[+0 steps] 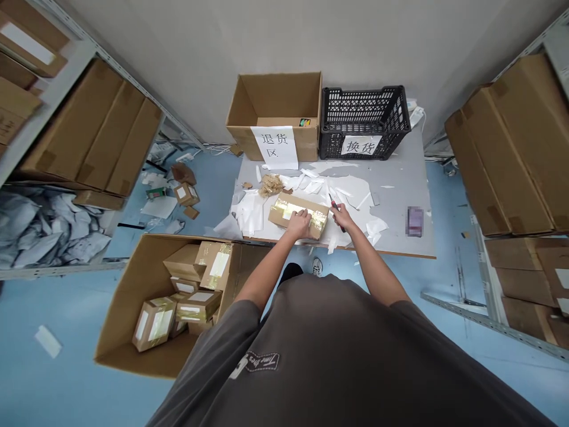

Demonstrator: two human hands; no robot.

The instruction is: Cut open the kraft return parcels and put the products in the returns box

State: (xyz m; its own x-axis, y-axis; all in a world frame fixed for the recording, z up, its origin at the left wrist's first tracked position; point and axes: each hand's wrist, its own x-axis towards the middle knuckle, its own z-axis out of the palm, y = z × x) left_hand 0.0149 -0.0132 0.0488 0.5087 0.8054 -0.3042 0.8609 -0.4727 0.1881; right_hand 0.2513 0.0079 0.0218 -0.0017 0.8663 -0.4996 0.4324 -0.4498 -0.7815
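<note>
A taped cardboard box (pixel 281 204) with a white label lies near the front edge of the table. My left hand (pixel 299 225) grips it from above, thumb and fingers on its top and near side. In my right hand (pixel 340 216), just beyond the box's right end, is a slim red-and-black utility knife (pixel 333 205), its thin tip pointing away from me. The fingers wrap round its handle, and the blade is too small to make out clearly. Torn white paper scraps (pixel 313 187) and a crumpled tan wad (pixel 271 185) lie behind the box.
At the table's back stand an open carton (pixel 242 133) and a black plastic crate (pixel 331 145), each with a paper sign. A purple pack (pixel 414 222) lies at right. A large carton (pixel 133 279) of taped boxes stands at lower left. Loaded shelves (pixel 84 56) flank both sides.
</note>
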